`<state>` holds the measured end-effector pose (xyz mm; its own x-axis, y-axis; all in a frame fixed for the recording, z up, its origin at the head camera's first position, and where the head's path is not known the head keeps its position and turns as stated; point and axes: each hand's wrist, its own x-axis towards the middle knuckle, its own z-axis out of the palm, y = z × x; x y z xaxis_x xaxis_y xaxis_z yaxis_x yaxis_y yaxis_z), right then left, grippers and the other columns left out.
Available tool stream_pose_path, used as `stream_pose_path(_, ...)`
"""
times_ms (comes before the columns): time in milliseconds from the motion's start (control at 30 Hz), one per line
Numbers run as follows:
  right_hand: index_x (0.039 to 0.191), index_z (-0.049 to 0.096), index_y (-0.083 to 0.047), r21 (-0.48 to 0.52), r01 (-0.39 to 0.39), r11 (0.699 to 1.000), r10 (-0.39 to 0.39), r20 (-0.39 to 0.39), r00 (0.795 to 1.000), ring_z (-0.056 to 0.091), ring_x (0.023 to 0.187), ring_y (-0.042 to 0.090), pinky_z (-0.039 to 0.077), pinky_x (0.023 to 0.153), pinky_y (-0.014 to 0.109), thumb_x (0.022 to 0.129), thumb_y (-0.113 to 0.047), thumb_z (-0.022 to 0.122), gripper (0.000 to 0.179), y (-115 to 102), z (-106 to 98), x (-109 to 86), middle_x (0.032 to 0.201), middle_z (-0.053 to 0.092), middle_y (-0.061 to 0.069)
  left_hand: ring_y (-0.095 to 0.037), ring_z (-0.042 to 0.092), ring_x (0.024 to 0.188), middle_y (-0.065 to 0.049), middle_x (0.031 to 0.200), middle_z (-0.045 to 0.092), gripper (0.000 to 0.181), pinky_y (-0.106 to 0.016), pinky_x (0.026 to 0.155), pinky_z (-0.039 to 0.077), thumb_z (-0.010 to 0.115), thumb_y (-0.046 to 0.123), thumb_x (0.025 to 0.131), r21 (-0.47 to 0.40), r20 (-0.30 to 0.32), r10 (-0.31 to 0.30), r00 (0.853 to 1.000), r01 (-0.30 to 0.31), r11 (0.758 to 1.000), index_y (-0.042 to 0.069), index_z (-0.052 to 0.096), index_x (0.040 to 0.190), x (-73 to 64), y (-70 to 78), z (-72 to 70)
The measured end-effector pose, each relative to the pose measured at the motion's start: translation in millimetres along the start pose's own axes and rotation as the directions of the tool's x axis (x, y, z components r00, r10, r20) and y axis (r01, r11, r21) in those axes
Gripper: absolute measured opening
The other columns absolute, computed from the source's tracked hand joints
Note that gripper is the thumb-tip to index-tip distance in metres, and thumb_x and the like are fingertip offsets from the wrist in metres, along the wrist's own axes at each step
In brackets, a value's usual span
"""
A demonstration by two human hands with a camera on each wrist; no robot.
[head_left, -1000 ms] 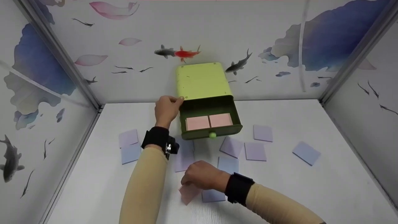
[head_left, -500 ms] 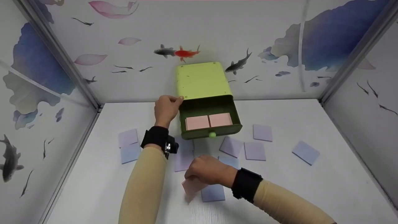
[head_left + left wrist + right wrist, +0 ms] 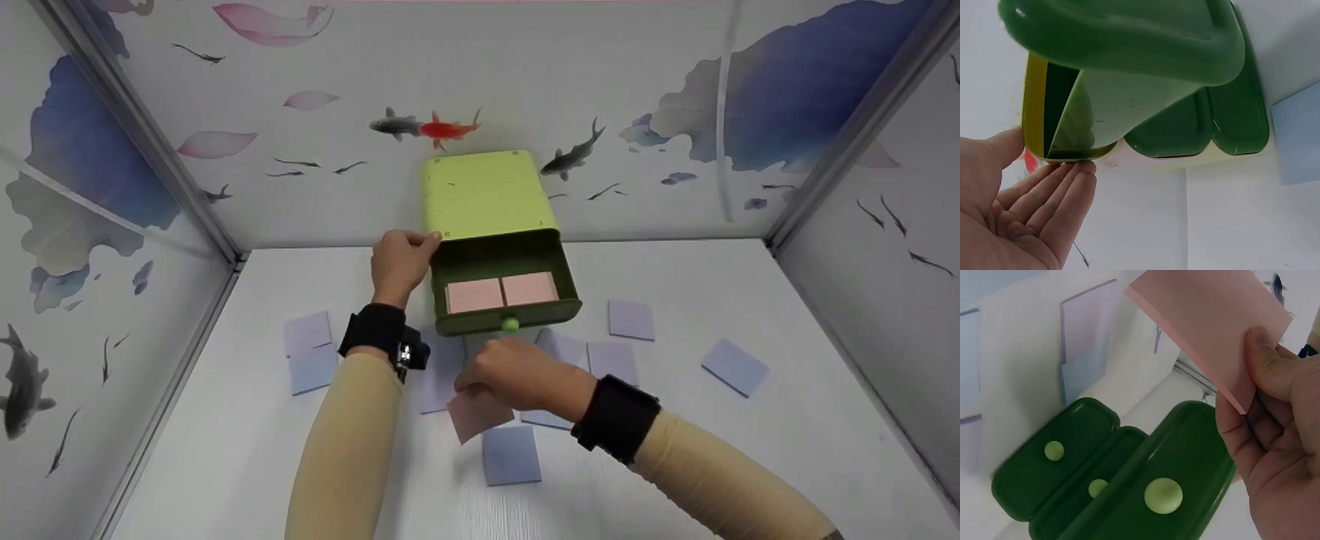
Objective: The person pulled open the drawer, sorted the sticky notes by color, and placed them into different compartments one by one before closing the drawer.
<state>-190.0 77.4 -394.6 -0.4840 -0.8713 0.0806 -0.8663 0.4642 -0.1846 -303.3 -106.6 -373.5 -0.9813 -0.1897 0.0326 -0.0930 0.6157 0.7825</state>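
Observation:
A light-green drawer cabinet (image 3: 491, 193) stands against the back wall with its top dark-green drawer (image 3: 469, 325) pulled out. My left hand (image 3: 400, 266) holds the cabinet's front left corner, the thumb on its upper edge and the fingers along its side. Pinched in my right hand (image 3: 525, 375) is a square pink sticky-note pad (image 3: 480, 418), raised just in front of the drawer's round knob (image 3: 511, 323). The right wrist view shows the thumb flat on the pad's face, with the fingers behind. Two pink stacks (image 3: 475, 295) lie side by side inside the drawer.
Blue and purple pads lie about the white table, among them a blue pad (image 3: 512, 456) near the front, a purple pad (image 3: 631, 319) and a blue pad (image 3: 735, 367) at right. Another pair (image 3: 313, 369) lies at left. Two lower drawers (image 3: 1054, 451) are shut.
My right hand has lifted the pink pad and carried it forward, up towards the drawer, uncovering the blue pad near the front. The left hand and the cabinet keep their places.

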Motion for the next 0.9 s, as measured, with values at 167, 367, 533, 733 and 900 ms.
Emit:
stream_pose_path(167,0.098,0.079,-0.019,-0.018,-0.028,0.999,0.027,-0.012,1.0,0.07,0.076,0.008,0.055,0.067,0.024,0.087,-0.016,0.073,0.013,3,-21,0.3,0.086,0.076,-0.005,-0.026,0.067,0.095,-0.01,0.105,0.073,0.04,-0.04,0.081,0.053,0.062,0.041,0.094,-0.005,-0.005,0.0,1.0,0.0,1.0,0.005,0.073,0.11,0.1,0.4,-0.9)
stream_pose_path(367,0.1,0.079,-0.02,-0.019,-0.066,0.998,0.065,-0.037,0.997,0.07,0.082,0.009,0.057,0.075,0.027,0.087,-0.015,0.073,0.015,10,-45,-0.7,0.088,0.077,-0.005,-0.026,0.067,0.095,-0.01,0.103,0.073,0.04,-0.04,0.081,0.053,0.062,0.04,0.094,-0.009,-0.003,-0.005,1.0,0.005,1.0,0.005,0.073,0.109,0.2,1.1,-1.0)
stream_pose_path(533,0.1,0.079,-0.018,0.006,-0.098,0.995,0.098,-0.071,0.993,0.071,0.085,0.01,0.057,0.078,0.029,0.086,-0.009,0.073,0.018,21,-65,-0.8,0.093,0.077,-0.005,-0.025,0.067,0.096,-0.009,0.105,0.072,0.04,-0.04,0.082,0.053,0.062,0.041,0.094,-0.014,0.009,-0.021,1.0,0.021,1.0,0.006,0.072,0.111,0.6,1.1,-0.1)
stream_pose_path(733,0.099,0.078,-0.014,0.028,-0.113,0.993,0.116,-0.124,0.986,0.071,0.084,0.012,0.058,0.077,0.03,0.088,-0.008,0.071,0.014,36,-86,2.2,0.094,0.077,-0.002,-0.024,0.066,0.097,-0.009,0.106,0.072,0.04,-0.04,0.083,0.053,0.062,0.041,0.094,-0.02,0.014,-0.029,0.999,0.029,0.999,0.006,0.072,0.111,0.1,1.0,-0.5)
stream_pose_path(900,0.094,0.077,-0.014,0.027,-0.18,0.983,0.182,-0.143,0.973,0.066,0.079,0.013,0.057,0.074,0.03,0.088,-0.003,0.069,0.014,48,-102,5.6,0.09,0.075,-0.002,-0.024,0.066,0.096,-0.009,0.107,0.071,0.041,-0.04,0.083,0.053,0.062,0.042,0.094,-0.031,0.024,-0.032,0.999,0.033,0.999,0.006,0.072,0.111,-0.6,0.7,-1.3)
